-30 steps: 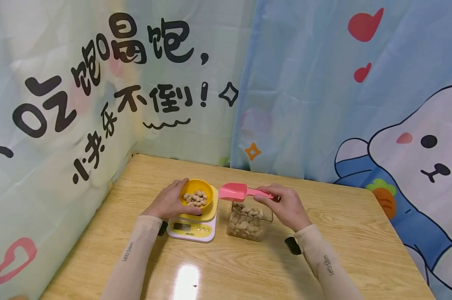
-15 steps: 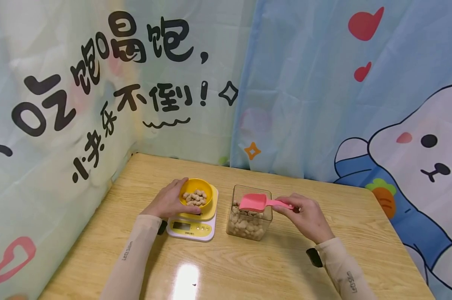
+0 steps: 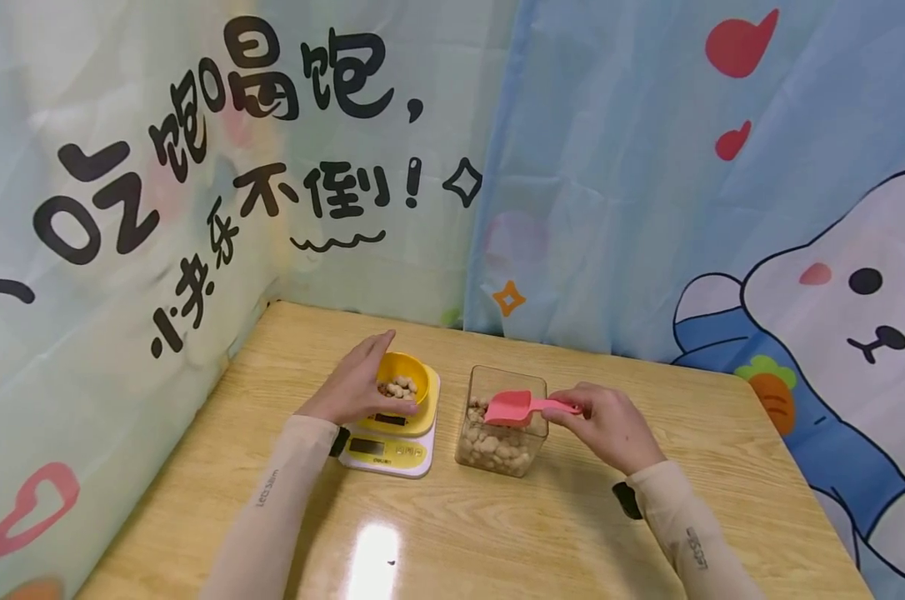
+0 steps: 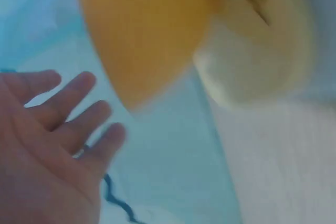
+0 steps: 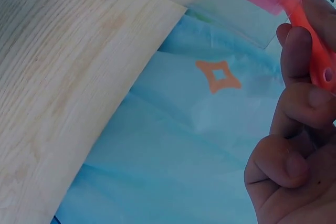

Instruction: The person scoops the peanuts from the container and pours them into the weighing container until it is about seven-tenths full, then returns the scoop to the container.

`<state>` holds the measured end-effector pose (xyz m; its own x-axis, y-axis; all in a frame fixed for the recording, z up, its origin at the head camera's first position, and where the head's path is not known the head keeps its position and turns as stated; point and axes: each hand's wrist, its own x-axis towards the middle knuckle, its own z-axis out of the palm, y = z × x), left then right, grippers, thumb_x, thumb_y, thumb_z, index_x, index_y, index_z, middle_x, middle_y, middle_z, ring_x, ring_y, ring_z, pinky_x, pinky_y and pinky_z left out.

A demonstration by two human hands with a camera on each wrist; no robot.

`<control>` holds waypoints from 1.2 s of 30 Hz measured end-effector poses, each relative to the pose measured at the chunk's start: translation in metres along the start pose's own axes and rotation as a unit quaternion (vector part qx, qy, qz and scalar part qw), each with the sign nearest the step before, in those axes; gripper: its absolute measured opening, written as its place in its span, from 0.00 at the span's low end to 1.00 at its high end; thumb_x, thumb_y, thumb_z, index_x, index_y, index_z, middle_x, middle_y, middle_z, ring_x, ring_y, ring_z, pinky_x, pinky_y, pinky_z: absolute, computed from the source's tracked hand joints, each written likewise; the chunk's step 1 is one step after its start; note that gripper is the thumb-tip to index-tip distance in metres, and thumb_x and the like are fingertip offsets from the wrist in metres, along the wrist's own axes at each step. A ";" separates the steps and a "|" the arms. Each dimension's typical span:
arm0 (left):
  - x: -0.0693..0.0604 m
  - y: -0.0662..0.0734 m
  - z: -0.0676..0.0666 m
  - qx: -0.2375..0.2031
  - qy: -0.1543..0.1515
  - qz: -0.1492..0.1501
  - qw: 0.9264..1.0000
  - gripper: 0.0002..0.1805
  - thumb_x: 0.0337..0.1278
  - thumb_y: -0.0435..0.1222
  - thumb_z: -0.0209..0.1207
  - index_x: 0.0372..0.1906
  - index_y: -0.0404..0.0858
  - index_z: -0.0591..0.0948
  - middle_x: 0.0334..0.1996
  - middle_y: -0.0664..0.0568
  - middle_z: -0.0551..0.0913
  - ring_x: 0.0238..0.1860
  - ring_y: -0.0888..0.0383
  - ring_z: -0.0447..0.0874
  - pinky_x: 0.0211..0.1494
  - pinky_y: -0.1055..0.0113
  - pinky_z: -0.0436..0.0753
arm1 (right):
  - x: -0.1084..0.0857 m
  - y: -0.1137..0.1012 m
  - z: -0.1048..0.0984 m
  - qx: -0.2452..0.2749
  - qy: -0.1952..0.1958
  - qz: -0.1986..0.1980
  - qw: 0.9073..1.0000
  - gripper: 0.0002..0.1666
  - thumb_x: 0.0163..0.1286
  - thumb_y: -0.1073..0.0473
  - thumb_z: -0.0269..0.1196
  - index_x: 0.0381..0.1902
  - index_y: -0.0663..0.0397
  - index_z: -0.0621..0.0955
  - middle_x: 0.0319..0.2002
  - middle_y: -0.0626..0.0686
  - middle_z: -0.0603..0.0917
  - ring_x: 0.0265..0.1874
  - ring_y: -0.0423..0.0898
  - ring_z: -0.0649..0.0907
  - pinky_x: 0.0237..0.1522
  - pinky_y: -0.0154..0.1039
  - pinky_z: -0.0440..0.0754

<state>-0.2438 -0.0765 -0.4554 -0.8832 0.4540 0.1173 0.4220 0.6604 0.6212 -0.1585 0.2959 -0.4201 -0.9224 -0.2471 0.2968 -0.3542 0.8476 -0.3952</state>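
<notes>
My left hand is beside a yellow bowl holding several peanuts. The bowl stands on a yellow-and-white kitchen scale. In the left wrist view the fingers are spread and loosely bent, with a gap between them and the blurred bowl. My right hand pinches the handle of a pink scoop. The scoop's head is over the mouth of a clear square container of peanuts. Whether peanuts are in the scoop cannot be seen.
A wooden table carries the scale and, to its right, the container. Behind and to the left hang printed curtains. A small dark speck lies near the front.
My right hand has carried the scoop from between bowl and container rightward to above the container. My left hand has loosened from the bowl, its fingers lifting off the rim.
</notes>
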 end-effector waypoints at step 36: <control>0.030 0.062 0.051 -0.067 -0.157 0.065 0.983 0.64 0.48 0.55 0.75 0.83 0.46 0.47 0.77 0.53 0.62 0.77 0.55 0.58 0.76 0.56 0.63 | 0.040 -0.024 -0.021 -0.156 -0.119 -0.121 0.973 0.09 0.64 0.49 0.73 0.27 0.44 0.88 0.23 0.40 0.75 0.20 0.35 0.71 0.21 0.34 0.70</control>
<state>-0.2341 0.0088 -0.4531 -0.7087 0.7049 -0.0296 0.4771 0.5097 0.7159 -0.1835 0.2755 -0.3807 -0.8411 -0.5265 0.1240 -0.5348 0.8439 -0.0441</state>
